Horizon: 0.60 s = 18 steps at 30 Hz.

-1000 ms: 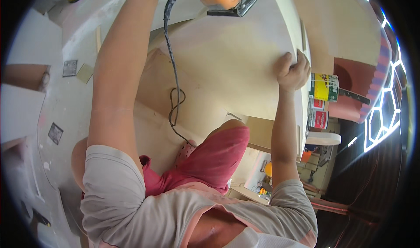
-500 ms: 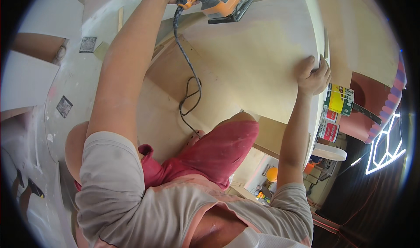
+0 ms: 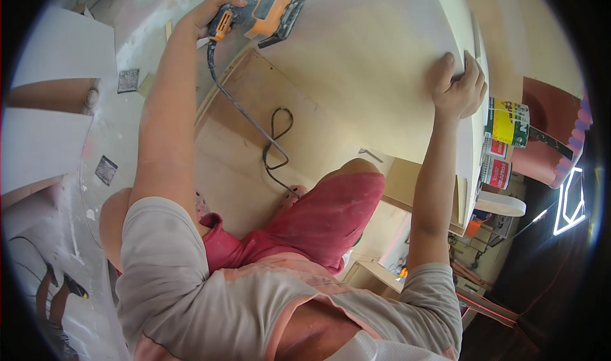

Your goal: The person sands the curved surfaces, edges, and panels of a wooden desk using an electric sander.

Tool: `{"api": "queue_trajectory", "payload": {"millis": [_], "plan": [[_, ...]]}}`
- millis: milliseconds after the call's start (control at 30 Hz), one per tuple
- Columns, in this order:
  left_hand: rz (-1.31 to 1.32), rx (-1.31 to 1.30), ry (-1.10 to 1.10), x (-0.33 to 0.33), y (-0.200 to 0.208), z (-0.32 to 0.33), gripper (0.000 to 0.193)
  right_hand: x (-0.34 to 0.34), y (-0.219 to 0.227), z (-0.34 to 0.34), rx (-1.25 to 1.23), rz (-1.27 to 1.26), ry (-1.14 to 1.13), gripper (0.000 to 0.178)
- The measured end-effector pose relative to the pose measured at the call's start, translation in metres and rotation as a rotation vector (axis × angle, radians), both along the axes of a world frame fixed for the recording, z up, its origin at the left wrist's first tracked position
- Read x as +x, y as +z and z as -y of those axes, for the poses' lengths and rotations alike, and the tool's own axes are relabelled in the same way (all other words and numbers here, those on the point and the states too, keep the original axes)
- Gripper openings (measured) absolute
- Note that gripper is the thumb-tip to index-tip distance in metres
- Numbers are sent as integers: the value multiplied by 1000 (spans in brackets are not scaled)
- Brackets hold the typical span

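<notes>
My left hand (image 3: 215, 12) is wrapped around the body of an orange and dark grey electric sander (image 3: 266, 12), both coated with dust. The sander's flat black pad faces the pale wooden panel (image 3: 375, 62), near the panel's left part; whether pad and wood touch, I cannot tell. From the sander a dark cord (image 3: 245, 111) hangs down and loops toward my knees. On the right, my right hand (image 3: 459, 88) grips the panel's edge, thumb on the near face and fingers over the far side.
Metal cans (image 3: 507, 122) stand beyond the panel's right edge. Two dark abrasive pieces, one a square pad (image 3: 128, 80) and the other a tilted pad (image 3: 105, 170), lie on the dusty floor at left. White panels (image 3: 41, 144) are at the far left. A lit white neon shape (image 3: 569, 202) glows at right.
My left hand has carried the sander leftward and slightly down, toward the panel's left side, and the cord has swung with it. The right hand keeps its hold on the panel edge.
</notes>
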State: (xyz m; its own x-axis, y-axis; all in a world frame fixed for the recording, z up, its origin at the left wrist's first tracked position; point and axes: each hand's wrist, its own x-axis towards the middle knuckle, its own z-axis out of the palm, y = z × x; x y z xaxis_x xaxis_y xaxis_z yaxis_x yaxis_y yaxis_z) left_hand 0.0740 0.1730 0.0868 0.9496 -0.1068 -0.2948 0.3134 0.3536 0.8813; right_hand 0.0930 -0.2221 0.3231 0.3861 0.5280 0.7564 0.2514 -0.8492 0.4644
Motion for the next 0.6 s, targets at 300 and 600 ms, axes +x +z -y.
{"api": "queue_trajectory", "payload": {"millis": [300,600], "plan": [[-148,-51,-30,2,-27,0,44,2,0,5,-26,23,21,45],[-207,-13,-29,18,-62,-4,43,0,1,2,-30,-14,38,43]]}}
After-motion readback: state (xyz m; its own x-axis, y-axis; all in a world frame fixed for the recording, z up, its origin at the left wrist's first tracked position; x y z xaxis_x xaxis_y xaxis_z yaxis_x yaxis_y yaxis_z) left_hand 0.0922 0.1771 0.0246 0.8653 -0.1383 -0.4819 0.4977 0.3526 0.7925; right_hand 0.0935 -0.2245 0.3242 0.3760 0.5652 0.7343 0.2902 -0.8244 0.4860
